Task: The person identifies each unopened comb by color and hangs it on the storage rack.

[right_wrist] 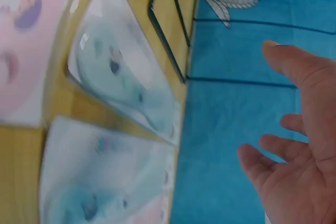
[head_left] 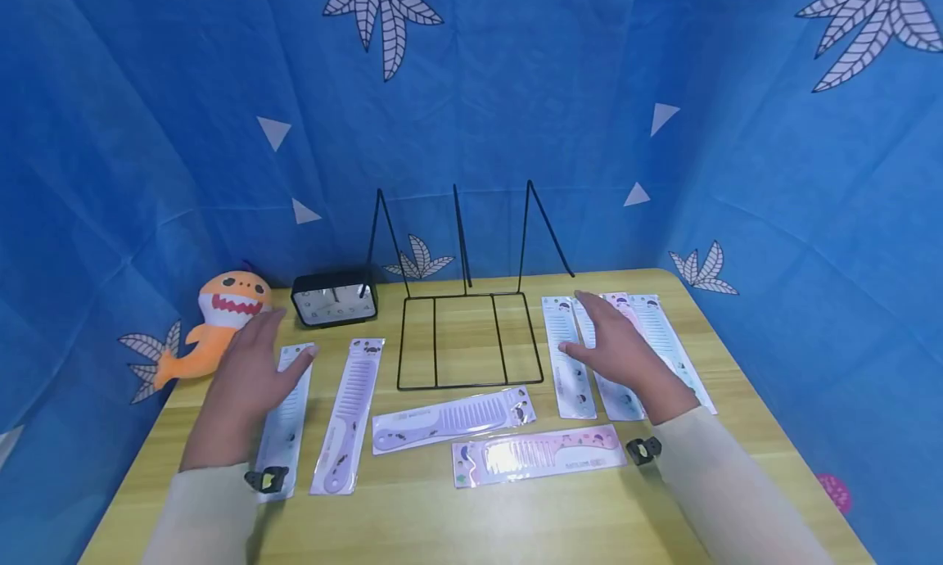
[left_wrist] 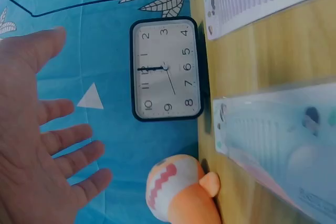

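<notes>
Two sleeved arms enter from the bottom of the head view over a wooden table (head_left: 442, 516) strewn with packaged combs. Nearest the camera, a pink comb (head_left: 541, 456) lies flat at lower centre, a lilac comb (head_left: 449, 422) angled just above it. At lower left, the left hand (head_left: 246, 385) hovers with fingers straight and spread over a pale blue comb (head_left: 286, 418), holding nothing; a purple comb (head_left: 348, 413) lies just beside that pack. At centre right, the right hand (head_left: 615, 348) is likewise flat and spread, palm down above a row of three packs (head_left: 570, 368) lying side by side; whether it touches them cannot be told.

Further back, at frame centre, stands a black wire rack (head_left: 467, 336) with upright prongs. Left of it, a black alarm clock (head_left: 333, 299) and an orange shark toy (head_left: 221, 315) sit at the table's far edge against the blue backdrop (head_left: 471, 98).

The packs look slick and lie edge to edge, so a flat palm could well slide one across its neighbour or drag two together. On the left, a hand sweeping outward might knock over the clock or nudge the toy off the edge.
</notes>
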`<state>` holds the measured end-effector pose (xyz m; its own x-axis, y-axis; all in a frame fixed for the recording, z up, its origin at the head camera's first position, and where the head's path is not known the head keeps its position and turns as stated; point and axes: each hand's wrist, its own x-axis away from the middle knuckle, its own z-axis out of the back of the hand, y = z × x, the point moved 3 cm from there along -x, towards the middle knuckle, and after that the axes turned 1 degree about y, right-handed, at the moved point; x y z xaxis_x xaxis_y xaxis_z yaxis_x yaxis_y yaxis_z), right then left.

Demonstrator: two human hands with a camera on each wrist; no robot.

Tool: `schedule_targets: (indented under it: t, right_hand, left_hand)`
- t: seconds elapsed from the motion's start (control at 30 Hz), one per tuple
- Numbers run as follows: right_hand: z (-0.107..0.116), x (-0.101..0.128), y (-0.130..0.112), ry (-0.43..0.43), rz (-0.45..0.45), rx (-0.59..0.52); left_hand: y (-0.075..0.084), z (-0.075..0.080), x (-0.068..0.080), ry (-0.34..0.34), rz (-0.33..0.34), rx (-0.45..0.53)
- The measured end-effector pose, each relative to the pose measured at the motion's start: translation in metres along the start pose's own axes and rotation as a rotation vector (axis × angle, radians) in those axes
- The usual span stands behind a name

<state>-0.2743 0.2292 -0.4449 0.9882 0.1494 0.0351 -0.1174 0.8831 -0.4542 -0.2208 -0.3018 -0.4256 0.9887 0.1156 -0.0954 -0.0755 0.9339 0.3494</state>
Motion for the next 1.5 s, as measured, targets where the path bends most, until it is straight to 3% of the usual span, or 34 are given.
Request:
schedule_targets:
  t: [0.47,0.77,1.0,1.27,1.5]
  right_hand:
    - [-0.042,-0.023,-0.017,-0.133,0.019,-0.042]
    - [-0.057,-0.024,-0.023,-0.159,0.044,0.009]
    - [-0.067,-0.021,-0.026,-0.178,0.041,0.058]
    - [-0.073,-0.021,-0.029,-0.162,0.043,0.099]
    - [-0.076,-0.023,-0.029,-0.174,0.044,0.101]
  left_hand:
    - [-0.030,-0.007,0.015,-0.189,0.168,0.044]
    - [-0.048,-0.021,0.016,-0.304,0.185,0.029]
    - [-0.063,-0.038,0.015,-0.387,0.256,0.007]
    - [-0.066,-0.047,0.015,-0.435,0.382,0.019]
    - [-0.063,-0.048,0.018,-0.426,0.449,0.040]
